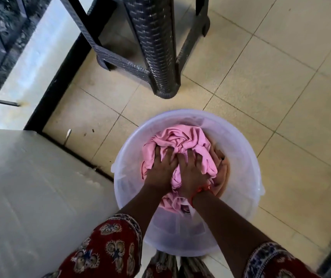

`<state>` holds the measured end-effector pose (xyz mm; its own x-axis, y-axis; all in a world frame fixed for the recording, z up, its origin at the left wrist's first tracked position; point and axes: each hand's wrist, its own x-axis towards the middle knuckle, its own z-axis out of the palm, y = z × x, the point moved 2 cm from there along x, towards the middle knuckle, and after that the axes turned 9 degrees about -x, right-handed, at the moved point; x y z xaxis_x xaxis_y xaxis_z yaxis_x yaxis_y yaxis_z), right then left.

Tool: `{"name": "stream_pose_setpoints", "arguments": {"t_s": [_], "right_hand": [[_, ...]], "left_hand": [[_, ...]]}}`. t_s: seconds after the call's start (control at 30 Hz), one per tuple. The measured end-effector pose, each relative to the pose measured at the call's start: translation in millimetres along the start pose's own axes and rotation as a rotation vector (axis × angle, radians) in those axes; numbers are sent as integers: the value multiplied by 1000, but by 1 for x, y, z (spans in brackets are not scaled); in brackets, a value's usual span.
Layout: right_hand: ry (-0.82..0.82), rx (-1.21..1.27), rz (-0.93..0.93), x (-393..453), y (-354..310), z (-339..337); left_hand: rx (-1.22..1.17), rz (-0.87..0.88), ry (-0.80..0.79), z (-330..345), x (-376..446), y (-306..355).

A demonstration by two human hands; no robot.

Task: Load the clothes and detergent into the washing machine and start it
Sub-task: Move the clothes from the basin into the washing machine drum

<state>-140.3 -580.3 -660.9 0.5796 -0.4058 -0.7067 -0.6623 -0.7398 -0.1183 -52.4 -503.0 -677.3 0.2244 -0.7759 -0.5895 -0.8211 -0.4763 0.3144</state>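
Left hand (159, 166): lowered into the bucket, fingers spread and bent down into the pink cloth, gripping a fold of it.
Right hand (191, 173): just beside the left, touching it at the fingers; fingers curled into the same pink cloth, clutching it.
Pink cloth (180, 141): crumpled heap inside the bucket, bunched up ahead of both hands, with a further fold showing beneath the wrists.
Orange-brown cloth (221, 169): tucked under the pink one, visible at the right edge of the heap, against the bucket wall.
Bucket (246, 161): translucent white, round, standing upright on the floor, directly below the camera.
Wrist thread (198, 190): red, around the right wrist.
Sleeves (112, 243): red patterned fabric, covering both forearms short of the wrists.
Floor (281, 77): beige tiles with dark joints.
Stool (156, 47): dark woven-pattern plastic, beyond the bucket; nearest leg close to the rim, not touching.
White surface (30, 187): flat, pale, left of the bucket; identity cannot be told.
Washing machine: cannot be identified in view.
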Motion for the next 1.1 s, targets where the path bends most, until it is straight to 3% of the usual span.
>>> {"name": "stream_pose_setpoints", "arguments": {"t_s": [0.17, 0.37, 0.5, 0.73, 0.97, 1.1], "right_hand": [[49, -51, -112, 20, 1, -3], [132, -69, -143, -18, -4, -37], [233, -42, -133, -79, -10, -90], [286, 41, -113, -194, -14, -211], [586, -65, -143, -312, -27, -333], [602, -1, -166, -388, -36, -405]], "left_hand": [[30, 105, 118, -1, 13, 1], [-77, 59, 184, -39, -14, 19], [-264, 12, 204, -100, -63, 49], [-281, 32, 316, -229, -159, 108], [-259, 126, 556, -369, -264, 173], [-213, 98, 563, -439, -328, 206]]}}
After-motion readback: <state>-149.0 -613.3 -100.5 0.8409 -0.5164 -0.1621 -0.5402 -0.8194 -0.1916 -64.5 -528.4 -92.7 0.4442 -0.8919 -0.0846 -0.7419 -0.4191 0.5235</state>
